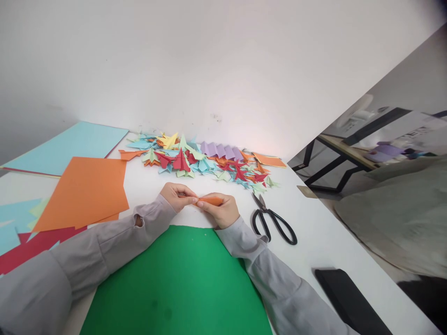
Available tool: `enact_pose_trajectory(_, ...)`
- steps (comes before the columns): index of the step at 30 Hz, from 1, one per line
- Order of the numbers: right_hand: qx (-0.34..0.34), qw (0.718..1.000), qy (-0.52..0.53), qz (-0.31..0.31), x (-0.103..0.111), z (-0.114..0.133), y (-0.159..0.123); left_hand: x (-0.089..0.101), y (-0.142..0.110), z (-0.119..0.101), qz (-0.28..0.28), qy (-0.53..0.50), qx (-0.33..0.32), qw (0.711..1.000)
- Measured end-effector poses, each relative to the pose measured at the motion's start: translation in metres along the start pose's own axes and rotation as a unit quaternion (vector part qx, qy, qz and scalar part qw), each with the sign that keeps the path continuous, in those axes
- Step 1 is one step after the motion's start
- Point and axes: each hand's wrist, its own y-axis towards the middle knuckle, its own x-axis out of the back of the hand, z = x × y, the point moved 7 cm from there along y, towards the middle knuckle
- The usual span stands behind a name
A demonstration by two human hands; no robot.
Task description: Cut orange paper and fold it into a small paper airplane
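Observation:
Between my two hands is a small piece of folded orange paper (211, 200). My left hand (178, 195) pinches its left end between thumb and fingers. Around its right part my right hand (221, 210) is closed, the thumb pressed near the left fingertips. Part of the fold is hidden by the fingers. Both hands are just beyond the far edge of a green sheet (178, 279). Black-handled scissors (269, 216) lie to the right of my right hand, blades slightly apart and pointing away.
Many small folded paper shapes (181, 160) in several colours lie along the wall, with a purple pleated strip (221, 151) among them. Orange sheets (87, 190), light blue sheets (70, 146) and red paper (42, 249) cover the left. A black flat object (349, 298) lies front right.

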Motion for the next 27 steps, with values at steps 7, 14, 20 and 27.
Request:
enact_pose_trajectory(7, 0.002, 1.000, -0.006, -0.009, 0.000, 0.005, 0.000, -0.002, 0.001, -0.001, 0.016, -0.020, -0.016, 1.000)
enact_pose_trajectory(14, 0.001, 1.000, -0.005, -0.019, 0.006, 0.000, 0.003, -0.004, -0.007, -0.004, 0.004, 0.045, 0.032, 0.998)
enact_pose_trajectory(20, -0.008, 1.000, 0.006, -0.003, 0.007, -0.003, 0.004, -0.004, -0.006, -0.004, 0.000, 0.010, 0.048, 0.999)
enact_pose_trajectory(27, -0.009, 0.999, 0.038, 0.007, 0.004, -0.005, 0.003, -0.004, -0.002, -0.004, 0.005, -0.053, 0.043, 0.998)
